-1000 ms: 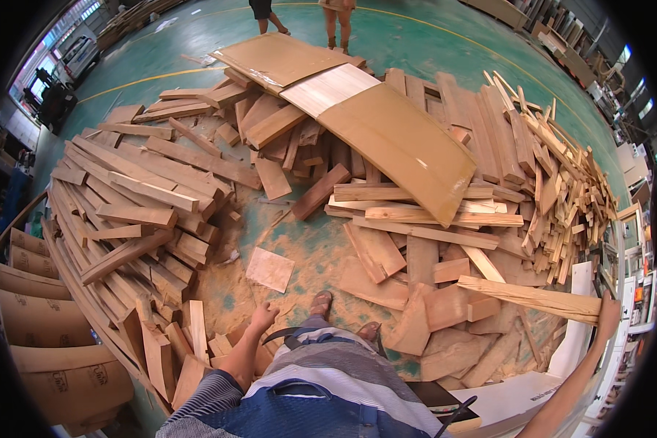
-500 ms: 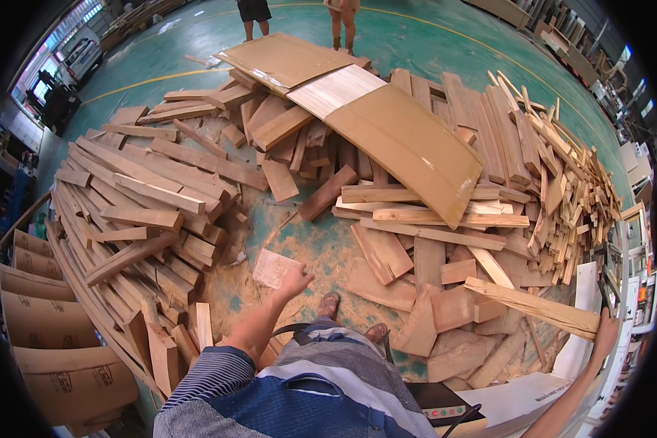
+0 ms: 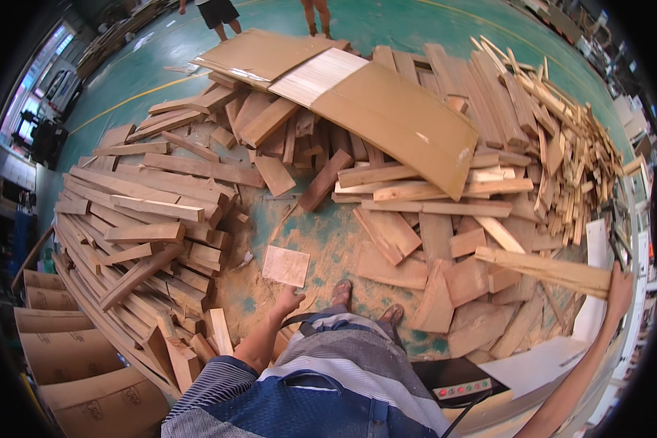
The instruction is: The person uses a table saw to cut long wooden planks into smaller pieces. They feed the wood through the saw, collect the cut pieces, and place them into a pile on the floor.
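My right hand point(image 3: 620, 292) is at the far right, its fingers wrapped round the end of a pale wooden plank point(image 3: 544, 270). The plank extends leftward from my grip, over the pile of offcuts. My left hand point(image 3: 290, 300) hangs in front of my body with its fingers curled in; I see nothing in it. Just beyond that hand in the picture, a flat square piece of wood point(image 3: 285, 266) lies on the sawdust-covered floor.
Stacked boards point(image 3: 153, 212) fill the left side, with brown cartons point(image 3: 73, 356) beside them. A bent cardboard sheet point(image 3: 401, 120) covers the middle pile. Offcuts point(image 3: 452, 292) lie right of my feet. A black panel with buttons point(image 3: 460, 387) is close by. Two people stand at the back.
My left hand has drawn back toward my body, away from the square piece of wood. My right hand still grips the plank, and the whole view has shifted slightly.
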The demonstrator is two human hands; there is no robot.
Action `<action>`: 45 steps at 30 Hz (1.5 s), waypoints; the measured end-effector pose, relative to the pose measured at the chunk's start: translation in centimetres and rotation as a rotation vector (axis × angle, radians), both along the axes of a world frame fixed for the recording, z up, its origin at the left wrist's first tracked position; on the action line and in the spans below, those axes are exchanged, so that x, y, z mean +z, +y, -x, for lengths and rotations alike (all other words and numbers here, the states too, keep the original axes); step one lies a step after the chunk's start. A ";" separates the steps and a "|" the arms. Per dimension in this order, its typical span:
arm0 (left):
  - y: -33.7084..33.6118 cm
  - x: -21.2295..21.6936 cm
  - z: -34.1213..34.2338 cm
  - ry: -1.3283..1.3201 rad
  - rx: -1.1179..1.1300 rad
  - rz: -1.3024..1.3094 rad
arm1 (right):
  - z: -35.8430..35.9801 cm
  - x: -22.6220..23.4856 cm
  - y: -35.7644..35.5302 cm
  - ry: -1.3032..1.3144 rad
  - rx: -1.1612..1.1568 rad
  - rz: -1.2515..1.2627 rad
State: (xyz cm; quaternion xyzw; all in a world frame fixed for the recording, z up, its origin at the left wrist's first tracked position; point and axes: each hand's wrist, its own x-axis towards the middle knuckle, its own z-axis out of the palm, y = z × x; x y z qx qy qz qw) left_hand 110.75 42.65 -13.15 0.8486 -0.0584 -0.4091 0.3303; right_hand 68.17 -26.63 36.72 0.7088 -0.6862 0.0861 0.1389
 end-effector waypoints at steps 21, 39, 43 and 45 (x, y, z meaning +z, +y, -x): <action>-1.8 1.0 0.1 0.089 -0.034 -0.225 | -4.8 0.9 -5.8 0.085 0.002 0.063; -4.5 0.6 -4.8 0.071 0.241 -0.112 | -10.2 2.5 -14.4 0.116 -0.038 -0.162; -1.4 -5.4 -12.8 -0.063 0.109 -0.119 | -12.2 1.6 -12.8 0.116 -0.010 -0.043; -4.2 -3.1 -21.2 -0.182 -0.026 -0.154 | -10.3 1.2 -12.2 0.161 -0.072 -0.025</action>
